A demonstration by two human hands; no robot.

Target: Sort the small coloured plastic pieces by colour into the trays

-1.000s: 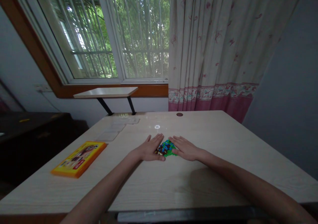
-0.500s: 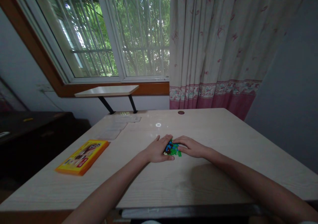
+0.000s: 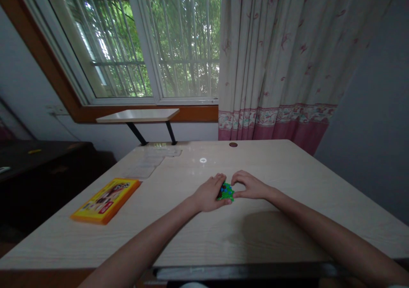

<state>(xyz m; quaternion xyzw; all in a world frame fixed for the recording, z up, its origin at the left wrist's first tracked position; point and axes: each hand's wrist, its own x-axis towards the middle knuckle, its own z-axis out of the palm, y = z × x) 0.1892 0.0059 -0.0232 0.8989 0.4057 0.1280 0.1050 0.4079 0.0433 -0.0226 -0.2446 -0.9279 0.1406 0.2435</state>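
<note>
A small heap of green, blue and dark brown plastic pieces (image 3: pixel 228 191) lies on the table between my two hands. Cupped against the heap's left side is my left hand (image 3: pixel 211 193), thumb and fingers apart, covering part of it. On the opposite side my right hand (image 3: pixel 251 185) curves like a C, its fingertips and thumb at the heap's right edge. Whether the right fingertips touch the pieces is hard to tell. Neither hand grips anything that I can see.
A flat yellow-orange box (image 3: pixel 105 202) with a printed cover lies on the table (image 3: pixel 204 237) at left. Behind it are clear plastic sheets or trays (image 3: pixel 143 166). A raised shelf (image 3: pixel 137 116) stands at the back left, by the window and the curtain (image 3: pixel 271 66).
My left hand has moved slightly right, pushing the heap into a tighter cluster. My right hand has shifted a little right, its fingers more curved and further from its thumb.
</note>
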